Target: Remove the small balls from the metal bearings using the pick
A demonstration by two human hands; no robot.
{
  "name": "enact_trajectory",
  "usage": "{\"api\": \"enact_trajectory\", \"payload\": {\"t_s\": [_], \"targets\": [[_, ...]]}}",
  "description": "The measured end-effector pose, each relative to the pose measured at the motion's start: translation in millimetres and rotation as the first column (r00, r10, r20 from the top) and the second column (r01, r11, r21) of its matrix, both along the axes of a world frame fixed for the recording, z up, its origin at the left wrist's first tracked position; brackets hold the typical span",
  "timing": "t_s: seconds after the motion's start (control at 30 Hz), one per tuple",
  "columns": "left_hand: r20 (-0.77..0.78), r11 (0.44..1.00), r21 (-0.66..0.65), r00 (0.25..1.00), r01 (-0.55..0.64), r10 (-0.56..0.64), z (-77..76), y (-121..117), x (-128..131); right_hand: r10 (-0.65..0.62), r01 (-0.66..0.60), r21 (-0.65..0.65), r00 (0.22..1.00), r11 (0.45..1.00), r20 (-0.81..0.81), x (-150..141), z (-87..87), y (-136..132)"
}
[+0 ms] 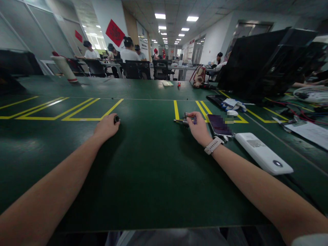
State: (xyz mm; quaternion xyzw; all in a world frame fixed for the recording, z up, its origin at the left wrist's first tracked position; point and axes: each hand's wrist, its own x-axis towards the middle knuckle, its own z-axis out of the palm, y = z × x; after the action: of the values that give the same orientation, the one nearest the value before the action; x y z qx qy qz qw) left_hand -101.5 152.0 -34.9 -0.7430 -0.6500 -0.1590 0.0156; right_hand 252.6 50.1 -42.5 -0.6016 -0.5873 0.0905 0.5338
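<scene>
The left hand (106, 128) rests on the green tabletop (143, 177), its fingers closed around a small dark cylinder (117, 119) whose round end faces the right hand (199, 127). The right hand pinches a small metal piece (186, 115) between thumb and fingertips, just above a slim metal tool (181, 121) with a thin tip pointing left; whether the fingers also grip that tool, I cannot tell. Something purple shows among the fingers (too small to make out). The hands are well apart, with bare tabletop between them.

A pale watch strap (213, 145) circles the right wrist. Just beside that hand lies a dark-screened phone (219, 125), and nearer the camera, to the right, a white device (263, 153) with a round dark spot at its near end. Beyond the phone sit a white rounded object (232, 112) and a blue-and-white cloth (233, 104) — both near yellow tape lines (205, 107). A pale bottle (64, 68) leans at the far left.
</scene>
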Motion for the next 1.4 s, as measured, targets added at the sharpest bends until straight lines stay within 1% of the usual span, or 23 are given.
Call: {"api": "enact_trajectory", "payload": {"t_s": [0.07, 0.2, 0.23, 0.27, 0.33, 0.4, 0.47, 0.57, 0.63, 0.7, 0.73, 0.77, 0.8, 0.83, 0.9, 1.0, 1.1, 1.2, 1.3, 1.33, 1.4], "targets": [[0.023, 0.999, 0.033, 1.000, 0.005, -0.005, -0.3, -2, 1, 0.010, -0.010, -0.033, 1.000, 0.999, -0.010, 0, -4.6, 3], [0.089, 0.981, 0.189, 0.996, -0.034, 0.018, 0.5, -8, 5, 0.021, -0.024, -0.092, 0.999, 0.995, -0.026, -3, -9.5, 8], [0.091, 0.974, 0.223, 0.996, -0.029, 0.008, 1.2, -9, 8, 0.023, -0.026, -0.106, 0.999, 0.994, -0.032, -3, -10.4, 10], [0.081, 0.969, 0.249, 0.996, 0.004, -0.025, 2.0, -11, 12, 0.024, -0.029, -0.118, 0.999, 0.993, -0.040, -3, -11.4, 13], [0.055, 0.935, 0.345, 0.993, 0.077, -0.102, 3.6, -17, 23, 0.028, -0.036, -0.139, 0.998, 0.990, -0.056, -2, -13.6, 19], [0.003, 0.909, 0.367, 0.976, 0.200, -0.216, 4.4, -26, 37, 0.038, -0.050, -0.153, 0.996, 0.987, -0.077, -2, -15.8, 25], [-0.028, 0.882, 0.342, 0.942, 0.324, -0.335, 4.5, -38, 53, 0.066, -0.083, -0.168, 0.993, 0.982, -0.102, -3, -16.9, 28], [0.017, 0.841, 0.222, 0.861, 0.493, -0.509, 5.7, -61, 79, 0.161, -0.186, -0.195, 0.977, 0.963, -0.138, -8, -15.2, 22], [0.044, 0.808, 0.109, 0.810, 0.579, -0.585, 9.5, -79, 94, 0.261, -0.289, -0.218, 0.954, 0.932, -0.149, -15, -11.6, 10], [0.031, 0.755, -0.036, 0.756, 0.655, -0.654, 16.0, -97, 105, 0.356, -0.381, -0.235, 0.924, 0.894, -0.140, -23, -6.8, -7], [0.018, 0.735, -0.108, 0.741, 0.669, -0.671, 19.9, -106, 109, 0.396, -0.417, -0.241, 0.909, 0.876, -0.132, -28, -4.2, -17], [-0.014, 0.715, -0.169, 0.724, 0.678, -0.690, 23.8, -114, 112, 0.457, -0.472, -0.248, 0.882, 0.846, -0.117, -33, -1.5, -27], [-0.069, 0.701, -0.215, 0.705, 0.680, -0.706, 27.5, -121, 115, 0.489, -0.499, -0.253, 0.866, 0.829, -0.106, -38, 1.2, -37], [-0.122, 0.697, -0.230, 0.690, 0.680, -0.713, 30.8, -128, 116, 0.515, -0.519, -0.278, 0.852, 0.808, -0.095, -43, 3.7, -46], [-0.201, 0.691, -0.254, 0.662, 0.677, -0.722, 35.7, -139, 118, 0.534, -0.528, -0.314, 0.842, 0.789, -0.075, -52, 7.9, -64], [-0.264, 0.685, -0.253, 0.633, 0.683, -0.728, 40.5, -150, 119, 0.543, -0.537, -0.370, 0.834, 0.759, -0.097, -63, 10.9, -84], [-0.305, 0.680, -0.277, 0.609, 0.679, -0.732, 46.1, -157, 121, 0.525, -0.529, -0.379, 0.842, 0.759, -0.124, -69, 10.3, -96], [-0.366, 0.691, -0.316, 0.588, 0.651, -0.721, 52.0, -160, 125, 0.524, -0.546, -0.370, 0.835, 0.752, -0.167, -70, 9.8, -100], [-0.376, 0.687, -0.301, 0.580, 0.661, -0.723, 51.7, -160, 131, 0.506, -0.591, -0.346, 0.805, 0.729, -0.310, -67, 11.4, -100], [-0.357, 0.676, -0.287, 0.580, 0.678, -0.733, 49.9, -159, 133, 0.485, -0.607, -0.328, 0.786, 0.724, -0.384, -66, 12.3, -100], [-0.299, 0.654, -0.257, 0.585, 0.711, -0.754, 45.1, -158, 135, 0.439, -0.635, -0.265, 0.724, 0.726, -0.532, -62, 14.8, -100]]}}
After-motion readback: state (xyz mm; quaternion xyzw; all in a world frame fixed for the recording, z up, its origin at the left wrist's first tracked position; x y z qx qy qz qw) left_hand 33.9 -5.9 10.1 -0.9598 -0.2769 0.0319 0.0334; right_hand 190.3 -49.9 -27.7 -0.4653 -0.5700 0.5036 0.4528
